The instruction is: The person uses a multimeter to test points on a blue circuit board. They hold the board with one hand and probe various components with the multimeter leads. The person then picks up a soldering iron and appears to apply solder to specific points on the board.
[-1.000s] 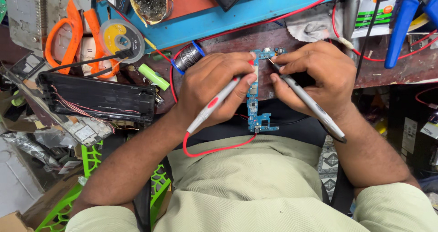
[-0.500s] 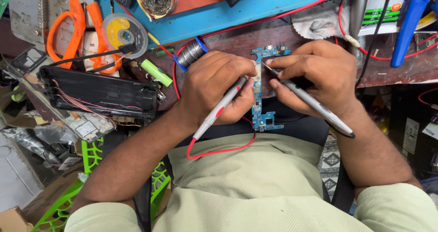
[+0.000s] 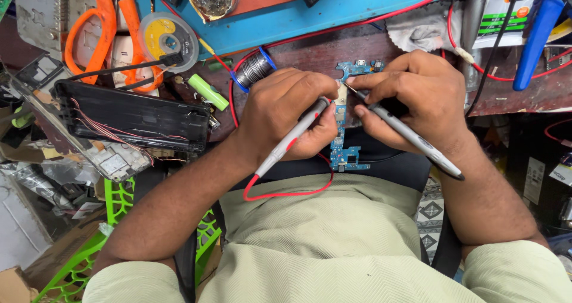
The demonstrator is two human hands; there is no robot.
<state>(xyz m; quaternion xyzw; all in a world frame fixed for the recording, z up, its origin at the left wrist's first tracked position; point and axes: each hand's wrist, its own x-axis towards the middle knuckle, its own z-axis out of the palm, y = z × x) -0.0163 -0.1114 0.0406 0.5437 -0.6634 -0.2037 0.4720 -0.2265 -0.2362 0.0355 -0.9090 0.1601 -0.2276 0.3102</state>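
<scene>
Now the left hand (image 3: 286,115) pinches a red-wired probe (image 3: 292,139) and the right hand (image 3: 417,103) pinches a grey probe (image 3: 411,137), both tips on the blue board (image 3: 345,154) held between them at the bench (image 3: 512,97) edge, near a solder spool (image 3: 253,69).

Bright, even overhead light, soft shadows, sharp focus, slight wide-angle edge distortion.

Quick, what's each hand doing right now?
Left hand: closed on a grey probe with a red lead.
Right hand: closed on a grey probe with a black tip.
</scene>
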